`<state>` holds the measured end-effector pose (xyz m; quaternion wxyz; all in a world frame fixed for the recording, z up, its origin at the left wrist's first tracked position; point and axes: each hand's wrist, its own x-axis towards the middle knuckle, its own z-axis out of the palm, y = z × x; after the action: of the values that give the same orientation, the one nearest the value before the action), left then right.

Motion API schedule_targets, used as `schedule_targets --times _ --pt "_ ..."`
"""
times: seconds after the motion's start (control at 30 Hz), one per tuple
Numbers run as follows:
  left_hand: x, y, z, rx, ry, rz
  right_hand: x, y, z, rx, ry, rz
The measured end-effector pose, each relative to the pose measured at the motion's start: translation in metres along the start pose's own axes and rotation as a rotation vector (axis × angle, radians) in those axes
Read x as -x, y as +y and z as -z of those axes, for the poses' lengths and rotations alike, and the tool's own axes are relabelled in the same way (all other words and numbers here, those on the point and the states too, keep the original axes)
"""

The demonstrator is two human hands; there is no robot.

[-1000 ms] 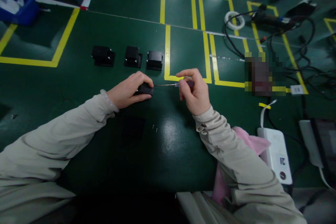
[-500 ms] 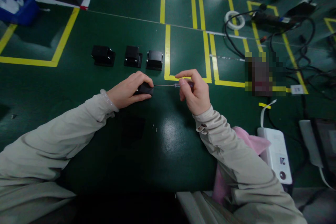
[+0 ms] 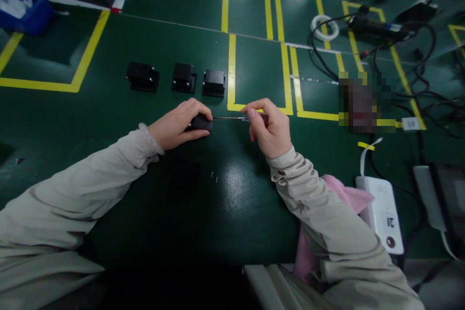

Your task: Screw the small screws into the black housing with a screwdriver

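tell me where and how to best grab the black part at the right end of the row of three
I'd take the right-hand part from above, by the near and far faces of its raised block: shiny metal shows at its left and right ends, and the middle part sits close on its left.

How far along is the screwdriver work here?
Possibly done: three black blocks stand in a row beyond the hands, though their state is unclear. In hand: the left hand grips a fourth block; the right hand holds a screwdriver with its tip at that block. Probably left: two small screws lie loose on the green surface.
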<state>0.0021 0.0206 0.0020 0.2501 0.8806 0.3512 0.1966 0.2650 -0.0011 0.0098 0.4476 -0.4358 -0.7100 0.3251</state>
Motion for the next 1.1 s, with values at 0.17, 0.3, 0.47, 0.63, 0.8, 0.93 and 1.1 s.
schedule_targets --times 0.17,0.3,0.47,0.63,0.8,0.93,1.1 --pt "-0.0007 0.0004 0.001 -0.001 -0.007 -0.004 0.0001 0.0019 -0.0003 -0.005 0.021 0.029" --pt "-0.0009 0.0016 0.001 0.002 -0.015 0.021 0.0 0.0023 -0.0002 -0.01 0.009 0.011" --pt "-0.0006 0.0012 0.0 -0.001 -0.01 0.017 0.0005 0.0021 -0.0012 -0.013 0.014 0.017" --pt "-0.0002 -0.0005 -0.0001 -0.004 0.0 -0.023 0.0002 0.0026 -0.0016 -0.012 0.028 0.044" --pt "-0.0003 -0.0007 -0.0001 -0.006 0.014 -0.033 0.0 0.0014 -0.0012 -0.004 0.016 0.027" --pt "-0.0006 0.0001 -0.001 -0.009 0.019 -0.034 0.0004 0.0017 -0.0013 -0.009 0.028 0.064" --pt "-0.0003 0.0002 -0.001 -0.008 0.014 -0.036 -0.001 0.002 -0.0011 -0.024 0.029 0.053"
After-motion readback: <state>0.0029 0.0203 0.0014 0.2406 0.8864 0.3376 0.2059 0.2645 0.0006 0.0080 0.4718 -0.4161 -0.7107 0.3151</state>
